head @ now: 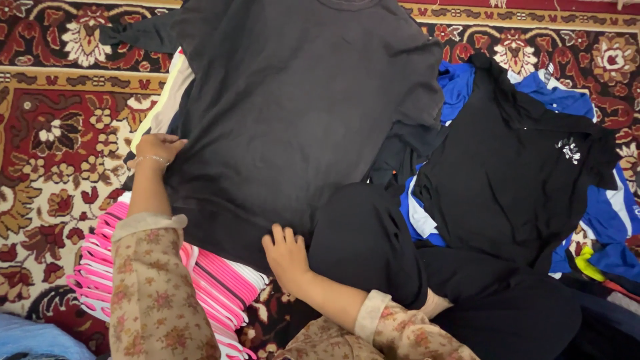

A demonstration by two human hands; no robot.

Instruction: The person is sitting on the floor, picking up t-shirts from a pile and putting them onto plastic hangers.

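Only the head view to go on here, looking straight down. There's a dark grey sweatshirt (293, 113) spread flat, front down or up I can't tell, lying on top of a small stack of other clothes with a cream garment (170, 93) peeking out on its left edge. The left hand (157, 148) sits at the sweatshirt's left side seam, fingers curled onto the edge of the fabric, looks like a loose pinch rather than a flat press. The right hand (285, 257) is at the bottom hem, fingers together and pressed down on the cloth, not gripping anything that I can see. My read is that this is the smoothing and squaring stage of laying the garment out; whatever comes after would need both hands with a firm hold on hem and side so the fabric doesn't bunch. Just below the left arm is a stack of pink hangers (213, 280). Off to the right there's a heap with a black shirt (513, 173) draped over blue clothing (600, 213). No bench here, it's all on the floor, on a red patterned carpet (60, 133) with floral motifs. Not much else of the room shows.
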